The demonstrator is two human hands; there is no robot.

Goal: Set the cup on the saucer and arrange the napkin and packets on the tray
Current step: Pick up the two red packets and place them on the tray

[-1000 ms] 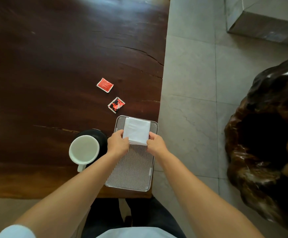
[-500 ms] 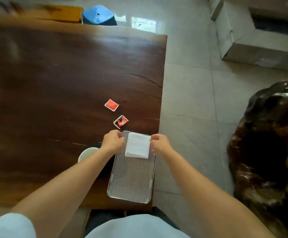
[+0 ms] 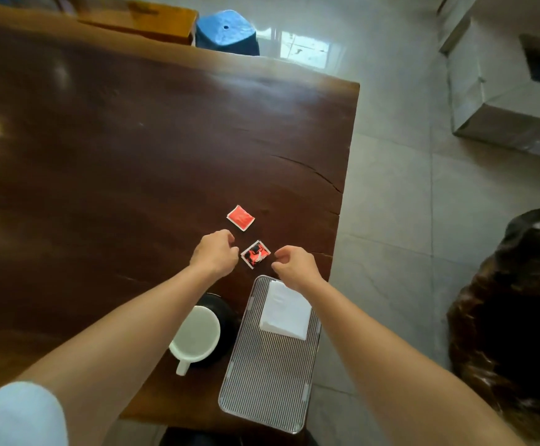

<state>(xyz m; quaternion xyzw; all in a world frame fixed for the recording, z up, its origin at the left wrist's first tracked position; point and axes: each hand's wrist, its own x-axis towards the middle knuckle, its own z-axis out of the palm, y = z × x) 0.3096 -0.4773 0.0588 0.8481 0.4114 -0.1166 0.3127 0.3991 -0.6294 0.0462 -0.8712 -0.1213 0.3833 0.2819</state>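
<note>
Two packets lie off the tray (image 3: pixel 262 381), so the step in hand looks like packet pickup. The red-and-black packet (image 3: pixel 255 254) sits btwn the hands: just right of the left hand (image 3: pixel 215 254) and just left of the right hand (image 3: pixel 296 267), touching neither as far as I can tell. The plain red packet (image 3: pixel 240 217) lies just beyond the left knuckles, apart from them. Left fingers are curled in tight, holding nothing. Right fingers are half-curled w/ thumb and index parted, also empty. The napkin (image 3: pixel 286 312) is already on the tray, just behind the right wrist. The cup (image 3: pixel 196 333) sits on the dark saucer (image 3: pixel 226 312) under the left forearm, so that part looks done. Next move prob. needs a low fingertip pinch at a packet edge, since both lie flat on the table (image 3: pixel 133 172). After that, a short carry back to bare tray beside the napkin.
</note>
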